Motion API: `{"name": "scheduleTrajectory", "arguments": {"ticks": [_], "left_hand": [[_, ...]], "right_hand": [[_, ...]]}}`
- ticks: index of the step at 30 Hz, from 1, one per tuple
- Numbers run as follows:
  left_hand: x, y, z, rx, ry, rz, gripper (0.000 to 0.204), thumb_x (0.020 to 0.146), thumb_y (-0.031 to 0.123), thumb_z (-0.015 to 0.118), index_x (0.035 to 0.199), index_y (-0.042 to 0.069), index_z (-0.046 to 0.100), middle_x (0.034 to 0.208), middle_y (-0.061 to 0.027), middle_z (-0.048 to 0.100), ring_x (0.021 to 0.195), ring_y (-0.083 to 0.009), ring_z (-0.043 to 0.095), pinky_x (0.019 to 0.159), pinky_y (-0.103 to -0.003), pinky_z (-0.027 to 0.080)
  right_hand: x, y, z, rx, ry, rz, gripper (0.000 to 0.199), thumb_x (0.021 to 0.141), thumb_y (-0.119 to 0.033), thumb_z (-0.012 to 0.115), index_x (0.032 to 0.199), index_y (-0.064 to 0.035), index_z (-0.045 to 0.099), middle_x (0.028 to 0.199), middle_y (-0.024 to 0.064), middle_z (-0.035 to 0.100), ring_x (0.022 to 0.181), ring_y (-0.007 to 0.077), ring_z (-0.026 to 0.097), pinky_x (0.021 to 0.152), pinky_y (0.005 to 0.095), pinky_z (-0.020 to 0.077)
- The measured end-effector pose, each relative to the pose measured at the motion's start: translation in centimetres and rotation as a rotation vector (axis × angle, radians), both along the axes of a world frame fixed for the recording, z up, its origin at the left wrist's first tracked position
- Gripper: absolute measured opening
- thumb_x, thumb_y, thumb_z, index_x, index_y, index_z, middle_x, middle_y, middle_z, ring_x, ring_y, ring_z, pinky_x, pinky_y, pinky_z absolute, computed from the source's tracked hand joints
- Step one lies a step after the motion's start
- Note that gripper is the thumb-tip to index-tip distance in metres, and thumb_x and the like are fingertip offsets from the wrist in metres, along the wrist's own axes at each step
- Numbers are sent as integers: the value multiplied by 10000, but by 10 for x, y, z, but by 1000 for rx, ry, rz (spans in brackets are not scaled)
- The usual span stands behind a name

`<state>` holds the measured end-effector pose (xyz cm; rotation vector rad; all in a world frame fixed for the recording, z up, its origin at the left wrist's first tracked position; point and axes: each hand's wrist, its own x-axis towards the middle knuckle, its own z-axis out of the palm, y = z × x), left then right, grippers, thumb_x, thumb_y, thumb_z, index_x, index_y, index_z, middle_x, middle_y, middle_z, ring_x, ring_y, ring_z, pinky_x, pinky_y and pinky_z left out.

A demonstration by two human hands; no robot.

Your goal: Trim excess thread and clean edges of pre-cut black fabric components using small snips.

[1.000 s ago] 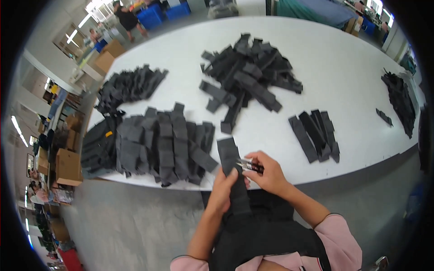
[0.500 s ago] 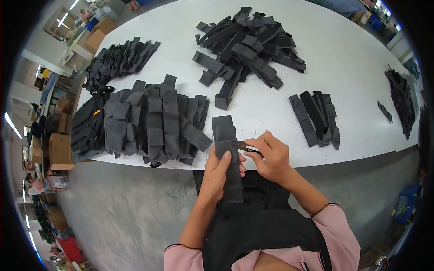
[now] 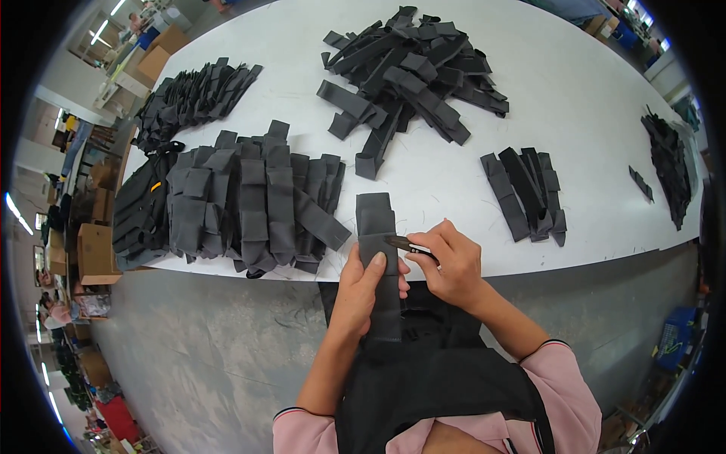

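A long dark grey fabric strip (image 3: 377, 227) lies over the near edge of the white table (image 3: 590, 98) and hangs down toward my lap. My left hand (image 3: 364, 291) presses flat on the strip, fingers on the cloth just below the table edge. My right hand (image 3: 448, 265) is closed around a small black cutting tool (image 3: 403, 244) whose tip touches the strip's right edge. Both hands sit side by side at the table's front edge.
A wide stack of folded grey strips (image 3: 242, 200) lies left of my hands, another row (image 3: 193, 94) behind it. A loose heap of strips (image 3: 412, 72) sits mid-table, a small bundle (image 3: 529, 193) to the right, more (image 3: 669, 163) at the far right edge. Grey floor below.
The view has shifted closer to the table edge. My hands stay on the strip, with the tool still at its right edge; the strip now reaches a bit farther onto the table.
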<state>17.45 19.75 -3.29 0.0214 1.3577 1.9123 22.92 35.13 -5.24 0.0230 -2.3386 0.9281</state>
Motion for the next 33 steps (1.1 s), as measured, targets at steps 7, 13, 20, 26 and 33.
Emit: {"name": "scheduleTrajectory", "arguments": {"ticks": [7,13,20,26,33], "left_hand": [[3,0,-1,-24,-11,26,205,958,178,441,1103,35,429,824,-102,594,628,-147,589,572,-272,521],[4,3,-2,-12,-34,15,194,954,169,444,1091,31,436,817,-103,590,631,-152,587,571,-275,520],[2,-1,-3,93,-124,30,210,949,180,455,1093,27,443,822,-111,580,615,-171,569,546,-295,492],[1,-2,-4,253,-287,-42,248,941,208,481,1102,24,445,833,-109,589,619,-173,568,554,-306,494],[5,-6,-5,327,-411,-21,238,953,205,456,1106,22,447,833,-111,571,627,-177,557,547,-303,484]], "right_hand": [[2,-2,-2,94,32,-34,217,693,-81,704,895,-69,626,710,40,495,541,198,504,472,305,386],[5,-5,-6,-144,14,-33,198,696,-29,685,885,-51,627,712,53,496,561,204,528,484,294,411],[11,0,-10,-705,-181,29,193,736,8,671,913,-17,600,801,39,497,665,104,523,562,225,401],[9,-6,-17,-912,-177,115,182,762,14,653,928,-6,583,875,27,497,735,79,516,611,209,402],[13,-11,-9,-1243,-328,155,152,788,23,628,929,9,576,829,17,513,697,74,518,570,214,414]]}}
